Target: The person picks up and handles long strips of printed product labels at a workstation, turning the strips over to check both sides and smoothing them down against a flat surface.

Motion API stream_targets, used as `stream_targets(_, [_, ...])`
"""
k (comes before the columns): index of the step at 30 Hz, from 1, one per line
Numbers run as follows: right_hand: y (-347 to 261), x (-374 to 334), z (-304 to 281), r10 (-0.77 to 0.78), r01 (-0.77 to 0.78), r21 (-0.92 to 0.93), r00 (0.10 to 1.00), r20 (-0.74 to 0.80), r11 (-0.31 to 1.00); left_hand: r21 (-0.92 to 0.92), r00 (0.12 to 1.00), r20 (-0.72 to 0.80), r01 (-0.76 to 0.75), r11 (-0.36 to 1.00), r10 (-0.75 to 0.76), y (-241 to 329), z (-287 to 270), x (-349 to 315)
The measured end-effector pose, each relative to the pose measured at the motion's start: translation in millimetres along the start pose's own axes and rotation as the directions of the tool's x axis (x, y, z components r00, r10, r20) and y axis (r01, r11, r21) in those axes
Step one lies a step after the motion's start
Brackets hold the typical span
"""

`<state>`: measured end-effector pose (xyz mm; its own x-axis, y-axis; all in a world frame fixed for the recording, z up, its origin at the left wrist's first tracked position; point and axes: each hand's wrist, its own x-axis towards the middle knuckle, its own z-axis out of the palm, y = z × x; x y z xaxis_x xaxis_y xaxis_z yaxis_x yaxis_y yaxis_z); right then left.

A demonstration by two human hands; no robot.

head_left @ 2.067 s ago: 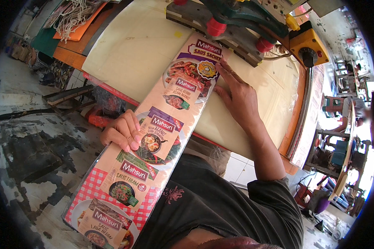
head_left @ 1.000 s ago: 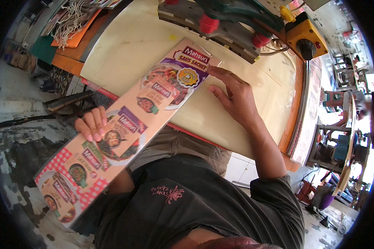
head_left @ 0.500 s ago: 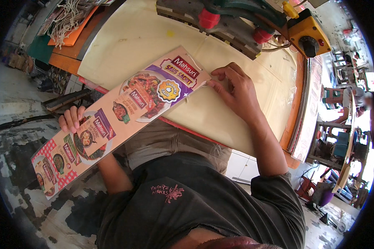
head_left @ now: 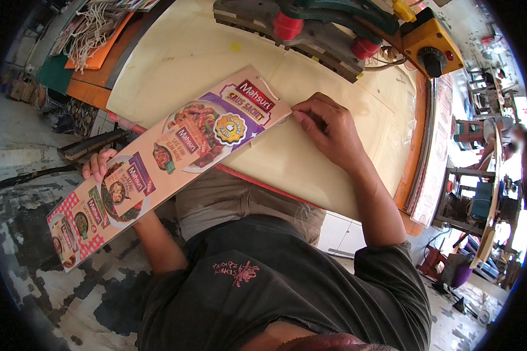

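A long, stiff printed sign, peach and purple with food pictures and a red checked end, slants from the lower left up over the table. My left hand grips its lower part, fingers over the left edge and the rest hidden behind. At the sign's upper right corner, my right hand is closed in a pinch, thumb and forefinger on the corner. A thin pale string shows along that end; whether the fingers also hold it, I cannot tell.
A cream-topped table lies ahead, with a dark press-like machine with red knobs at its far side. Beside that is a yellow control box. White strings lie on printed sheets at the far left. Another person is at far right.
The sign has shifted slightly left, its lower end rising a little. Both hands keep their places on it.
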<state>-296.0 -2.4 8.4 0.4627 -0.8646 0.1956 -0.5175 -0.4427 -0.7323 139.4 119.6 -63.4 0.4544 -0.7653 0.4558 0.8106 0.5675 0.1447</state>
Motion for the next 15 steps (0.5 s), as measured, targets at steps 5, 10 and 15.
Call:
stream_targets(5, [1.8, 1.2, 1.1, -0.009, 0.009, 0.015, 1.0, 0.007, 1.0, -0.035, 1.0, -0.006, -0.004, 0.999, 0.004, -2.4, 0.5, -0.6])
stream_targets(10, [4.3, 1.1, 0.6, -0.01, 0.01, 0.009, 1.0, 0.014, 1.0, 0.001, 1.0, 0.015, -0.009, 1.0, 0.009, -1.6, 0.6, 0.6])
stream_targets(15, [-1.1, 0.9, -1.7, 0.019, -0.02, 0.014, 0.999, 0.05, 1.0, 0.017, 0.999, -0.027, -0.023, 1.0, 0.023, -1.4, 2.1, 0.5])
